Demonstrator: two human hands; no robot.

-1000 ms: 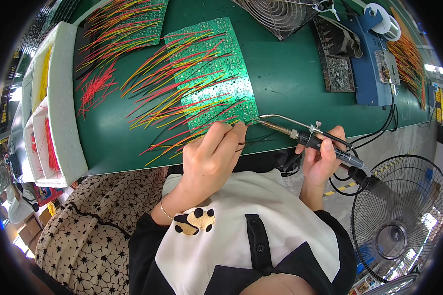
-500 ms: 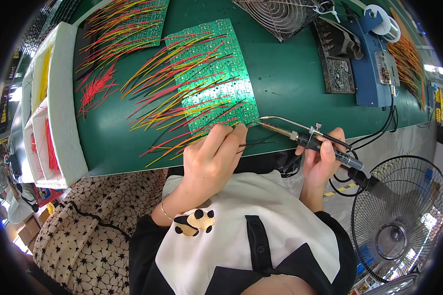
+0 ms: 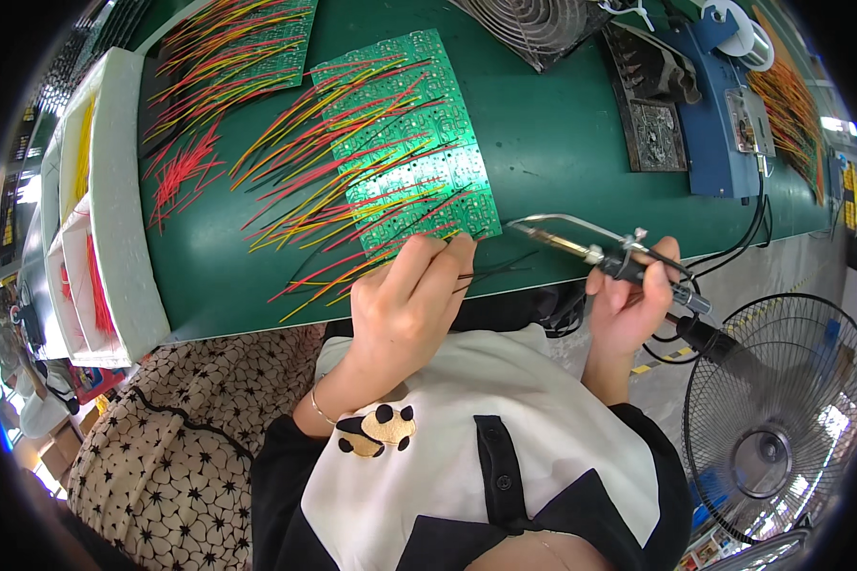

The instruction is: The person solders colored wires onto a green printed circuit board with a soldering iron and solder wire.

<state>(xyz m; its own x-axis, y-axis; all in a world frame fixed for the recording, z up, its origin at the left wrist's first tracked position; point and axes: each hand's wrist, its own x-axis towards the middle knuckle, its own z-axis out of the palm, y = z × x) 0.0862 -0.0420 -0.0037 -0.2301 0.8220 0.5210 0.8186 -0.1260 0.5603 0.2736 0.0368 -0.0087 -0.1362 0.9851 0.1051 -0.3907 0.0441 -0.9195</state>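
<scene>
A wide dark-green work mat [image 3: 562, 143] covers the bench and curves across the upper half of the view. At its left edge stand white foam trays [image 3: 114, 219] with yellow and red wires sorted in their compartments. At the lower right, off the bench, stands a round black wire-cage floor fan [image 3: 781, 419]. A blue box-shaped soldering station [image 3: 724, 124] sits at the far right of the mat, just beside a dark tray of grey scraps [image 3: 657, 133], and the grille of a second grey metal fan [image 3: 533, 24] shows at the top edge.

In the middle of the mat lies a bright-green panel of printed circuit boards [image 3: 414, 143], bristling with red, yellow and orange wire leads that fan out to the left. A loose heap of short red wires [image 3: 186, 171] lies farther left.

The left hand [image 3: 405, 309] rests at the near edge of the panel, its fingers drawn together and pinching a few thin black wires [image 3: 490, 274] that point right. The right hand [image 3: 628, 305] is closed around the black handle of a soldering iron with a metal feed tube [image 3: 581, 243]; its tip hangs just beside the panel's near right corner, close to the black wires. I cannot tell whether it touches them.
</scene>
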